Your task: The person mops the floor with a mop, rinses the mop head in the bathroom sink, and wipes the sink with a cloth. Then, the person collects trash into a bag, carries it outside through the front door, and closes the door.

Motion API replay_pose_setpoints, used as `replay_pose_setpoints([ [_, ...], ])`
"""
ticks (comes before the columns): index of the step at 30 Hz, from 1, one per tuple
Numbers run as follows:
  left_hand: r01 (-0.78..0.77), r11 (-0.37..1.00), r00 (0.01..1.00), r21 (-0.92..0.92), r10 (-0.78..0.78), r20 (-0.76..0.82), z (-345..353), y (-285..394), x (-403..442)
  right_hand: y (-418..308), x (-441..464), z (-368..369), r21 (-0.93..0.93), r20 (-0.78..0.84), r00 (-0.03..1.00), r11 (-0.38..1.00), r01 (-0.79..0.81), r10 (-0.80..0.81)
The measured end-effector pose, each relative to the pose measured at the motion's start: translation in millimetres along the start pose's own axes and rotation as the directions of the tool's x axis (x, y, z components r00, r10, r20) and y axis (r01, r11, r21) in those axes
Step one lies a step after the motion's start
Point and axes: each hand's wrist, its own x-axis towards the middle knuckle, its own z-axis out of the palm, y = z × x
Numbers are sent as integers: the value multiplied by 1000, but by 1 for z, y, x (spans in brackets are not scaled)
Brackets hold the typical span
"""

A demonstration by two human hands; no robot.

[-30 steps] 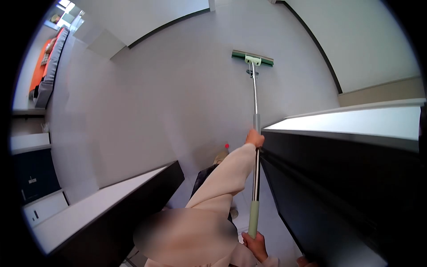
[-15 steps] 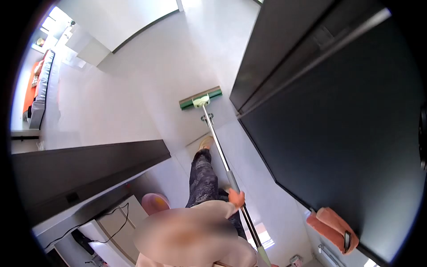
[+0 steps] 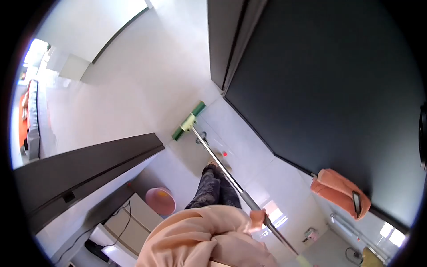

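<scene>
A mop (image 3: 231, 180) with a long silver pole slants across the head view. Its green and pale head (image 3: 189, 122) lies on the floor by the doorway. My left hand (image 3: 257, 219) is closed around the pole just below its grey collar, with the arm crossing in front of my body. The pole runs on to a pale green end (image 3: 304, 261) at the bottom edge. My right hand is out of sight past that edge. My feet, in light shoes and partly hidden by the pole, stand close behind the mop head.
A dark door (image 3: 329, 89) with a pink towel (image 3: 340, 191) fills the right side. At left is a dark door frame (image 3: 89, 173), with a pink bin (image 3: 161, 201) and a drawer cabinet (image 3: 133, 222) below it. A dark floor drain (image 3: 201, 137) lies beside the pole.
The mop head has turned and come nearer to my feet, toward the left. My left hand has moved right and down with the pole. My view has swung, and both feet are together.
</scene>
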Motion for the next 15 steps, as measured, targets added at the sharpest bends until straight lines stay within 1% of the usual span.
replay_pose_setpoints([
  [2,-199,957,977,210,210,-31,-26,39,48,-19,36,54,-64,-40,991,990,125,-128],
  [3,-205,974,966,96,217,-144,-25,80,32,-50,57,72,-146,-307,880,932,332,-362],
  [4,-247,968,966,44,249,-65,-39,109,45,-91,58,56,-33,-263,905,940,339,-335],
  [5,-263,942,954,208,286,-88,-31,153,5,-132,59,39,80,-219,926,940,331,-308],
  [6,-287,946,950,151,301,-79,-45,175,13,-163,59,21,159,-130,948,937,311,-292],
  [7,-264,963,961,58,267,-69,-54,193,14,-177,60,17,184,-90,948,930,317,-305],
  [8,-234,972,971,-28,232,-54,-60,200,15,-177,62,20,214,-50,949,924,316,-312],
  [9,-180,983,983,-40,181,38,-68,202,12,-168,63,23,240,-40,958,928,286,-285],
  [10,-116,992,985,-44,120,126,-75,200,5,-151,61,25,241,-94,950,919,313,-298],
  [11,-14,998,977,-55,25,214,-76,191,-17,-129,59,30,238,-155,937,908,343,-314],
  [12,-10,1000,976,-20,14,215,-78,181,-20,-101,56,34,234,-165,943,917,322,-289],
  [14,-183,981,917,-62,193,350,-89,153,-28,-44,37,38,241,-169,954,929,282,-246],
  [15,-215,971,860,-104,238,452,-109,149,14,-20,26,39,226,-173,963,944,243,-206],
])
